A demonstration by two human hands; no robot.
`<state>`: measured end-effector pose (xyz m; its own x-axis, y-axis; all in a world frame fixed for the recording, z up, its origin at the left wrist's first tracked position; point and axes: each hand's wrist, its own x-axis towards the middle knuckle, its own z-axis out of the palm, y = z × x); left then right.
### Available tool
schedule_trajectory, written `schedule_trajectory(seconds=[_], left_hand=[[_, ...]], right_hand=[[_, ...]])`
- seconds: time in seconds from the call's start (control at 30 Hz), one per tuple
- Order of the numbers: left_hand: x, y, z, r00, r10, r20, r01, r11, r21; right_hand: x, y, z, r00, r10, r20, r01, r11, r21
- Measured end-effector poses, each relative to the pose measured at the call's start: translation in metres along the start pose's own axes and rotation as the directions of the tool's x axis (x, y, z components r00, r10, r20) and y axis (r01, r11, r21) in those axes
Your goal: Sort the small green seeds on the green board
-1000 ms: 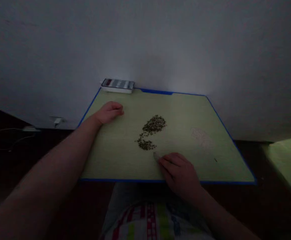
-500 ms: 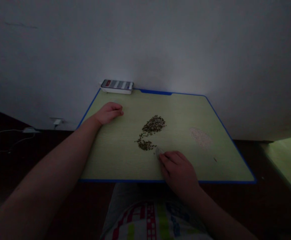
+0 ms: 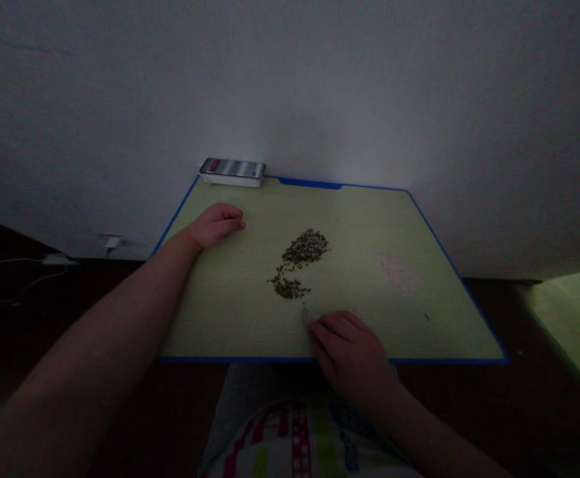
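Observation:
My left hand [image 3: 217, 224] rests on the left of the pale board [image 3: 250, 325], fingers curled closed, with nothing visible in them. Close to the front edge, my right hand [image 3: 350, 342] pinches a small, pale, see-through piece with a rounded edge [image 3: 307, 315]; the dim light hides its exact kind. Just beyond that piece lies a small cluster of dark greenish grains [image 3: 288, 287]. A thin trail of grains links it to a larger heap of dark grains mixed with paler ones [image 3: 306, 246], near the board's middle.
A patch of pale grains [image 3: 399, 272] is spread at the right, with a small dark sliver [image 3: 427, 317] nearer me. At the back left a phone [image 3: 234, 167] lies on a white box [image 3: 232, 180]. The wall [image 3: 319, 86] rises behind the board.
My right hand has drawn back slightly toward me and to the left, taking the pale piece away from the small cluster. My left hand stays where it was.

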<state>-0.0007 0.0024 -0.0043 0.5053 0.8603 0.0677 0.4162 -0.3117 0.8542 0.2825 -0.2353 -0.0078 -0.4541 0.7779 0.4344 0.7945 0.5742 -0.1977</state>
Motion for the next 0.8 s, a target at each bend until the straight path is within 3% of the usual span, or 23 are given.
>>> schedule_trajectory(seconds=[0.57, 0.8], left_hand=[[0.000, -0.004, -0.002, 1.000, 0.008, -0.001, -0.008, 1.000, 0.006], [0.000, 0.000, -0.001, 1.000, -0.003, 0.008, 0.003, 1.000, 0.006]], right_hand=[[0.015, 0.023, 0.009, 0.997, 0.078, 0.008, -0.077, 0.988, -0.136], [0.008, 0.026, 0.003, 0.989, 0.146, 0.020, -0.139, 0.970, -0.200]])
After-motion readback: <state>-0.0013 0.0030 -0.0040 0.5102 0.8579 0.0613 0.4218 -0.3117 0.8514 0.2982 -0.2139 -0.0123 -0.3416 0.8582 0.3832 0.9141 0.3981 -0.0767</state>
